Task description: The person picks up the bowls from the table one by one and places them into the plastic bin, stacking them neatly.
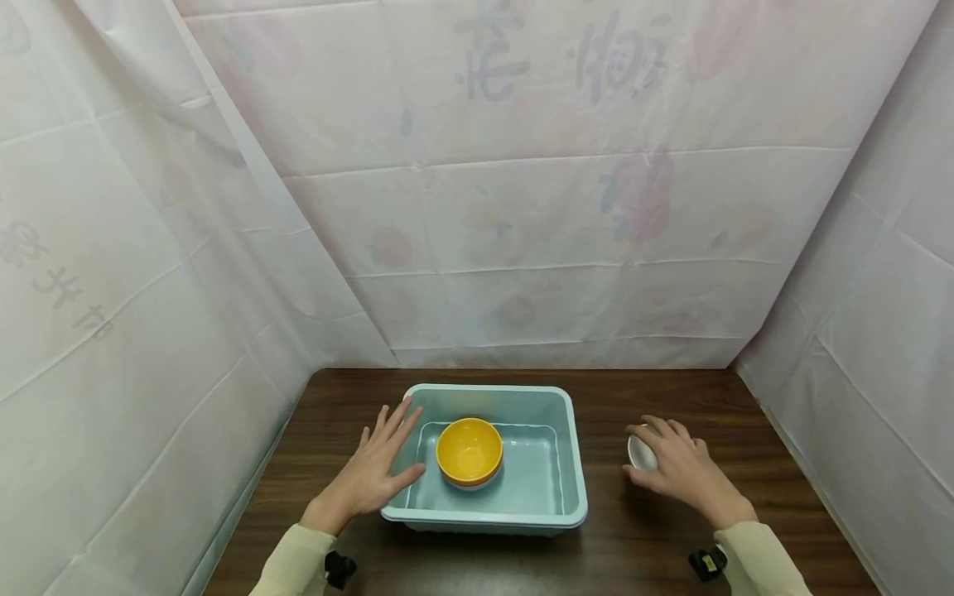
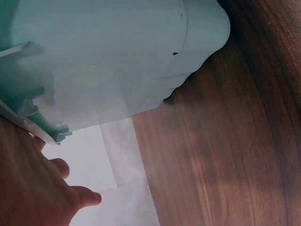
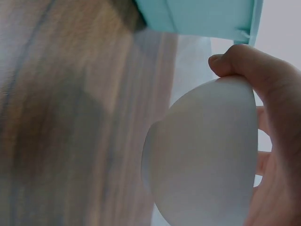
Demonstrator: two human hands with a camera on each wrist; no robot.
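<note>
My right hand (image 1: pixel 684 470) grips a white bowl (image 3: pixel 207 150) by its rim, thumb on one side and fingers on the other. The right wrist view shows the bowl's rounded outside and its foot, held off the table. My left hand (image 1: pixel 376 463), fingers spread and mostly straight, is at the left rim of a light blue-green plastic basin (image 1: pixel 522 520). In the left wrist view, that hand (image 2: pixel 33 183) is beside the basin's outer wall (image 2: pixel 108 61). Inside the basin, left of its middle, a yellow bowl (image 1: pixel 469 451) sits on top of at least one other bowl, mostly hidden.
A dark brown wooden table (image 1: pixel 619 530) carries the basin. White patterned sheeting (image 1: pixel 522 207) hangs behind it and along both sides. Dark wrist cameras are strapped near both cuffs, the right one (image 1: pixel 706 564) close to the sleeve.
</note>
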